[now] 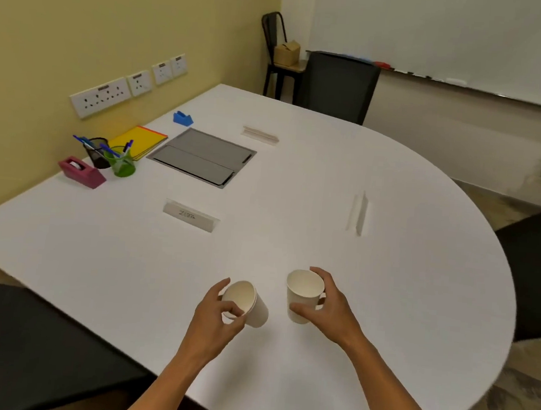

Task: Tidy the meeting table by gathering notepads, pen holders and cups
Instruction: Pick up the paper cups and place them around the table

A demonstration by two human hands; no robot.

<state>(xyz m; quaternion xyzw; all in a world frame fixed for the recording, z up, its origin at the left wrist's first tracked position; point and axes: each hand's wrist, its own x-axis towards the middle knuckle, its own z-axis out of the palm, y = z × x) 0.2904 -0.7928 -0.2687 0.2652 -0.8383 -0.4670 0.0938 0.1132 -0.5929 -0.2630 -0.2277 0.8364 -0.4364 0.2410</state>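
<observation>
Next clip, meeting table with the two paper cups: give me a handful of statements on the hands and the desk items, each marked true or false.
1. Each hand holds a paper cup. True: left hand grips the tilted cup, right hand the upright cup.
2. The cups are nested. False: they are apart.
3. The green pen holder lies tipped over. False: it stands upright with pens.
4. The pink tape dispenser sits beside the black mesh pen holder. True.
5. The yellow notepads are at the table's near edge. False: they lie by the wall.

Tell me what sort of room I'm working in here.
Most likely a small office meeting room: a large white table with a flush cable hatch, tent name cards, and a wall whiteboard.
</observation>
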